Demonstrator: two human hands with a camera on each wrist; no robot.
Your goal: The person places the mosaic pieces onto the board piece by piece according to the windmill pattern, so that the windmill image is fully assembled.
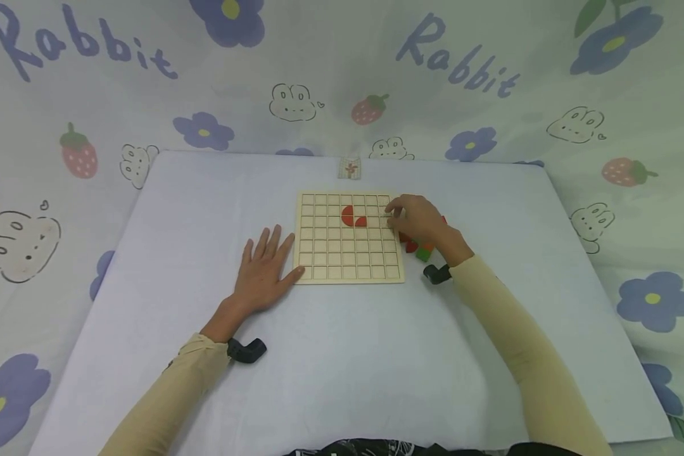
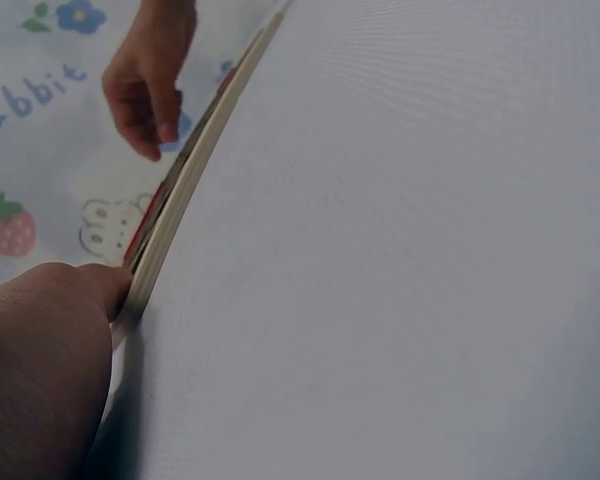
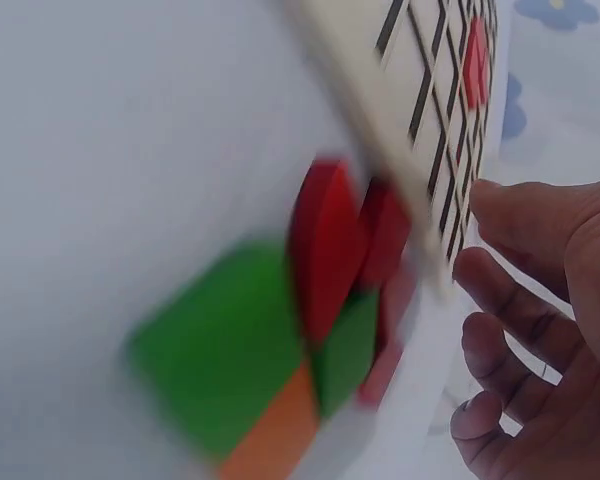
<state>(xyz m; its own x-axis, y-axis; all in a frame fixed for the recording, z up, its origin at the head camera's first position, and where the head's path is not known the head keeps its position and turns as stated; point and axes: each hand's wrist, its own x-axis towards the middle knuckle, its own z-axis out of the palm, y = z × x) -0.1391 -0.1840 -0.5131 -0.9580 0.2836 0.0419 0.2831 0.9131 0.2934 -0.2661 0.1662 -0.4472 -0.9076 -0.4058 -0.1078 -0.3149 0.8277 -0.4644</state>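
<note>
A light wooden grid board lies in the middle of the white table. Red rounded pieces sit in its upper middle cells. My left hand rests palm down with spread fingers along the board's left edge, its thumb on the lower left corner. Over the board's right edge hovers my right hand, its fingers bent loosely and apart. Nothing shows between the thumb and fingers in the right wrist view. Beneath that hand is a small pile of pieces: a green block, a red curved piece and an orange piece.
A small pale square with a red mark lies at the table's back edge, behind the board. The white tabletop stretches around the board. A cloth printed with rabbits, strawberries and flowers hangs behind and at the sides.
</note>
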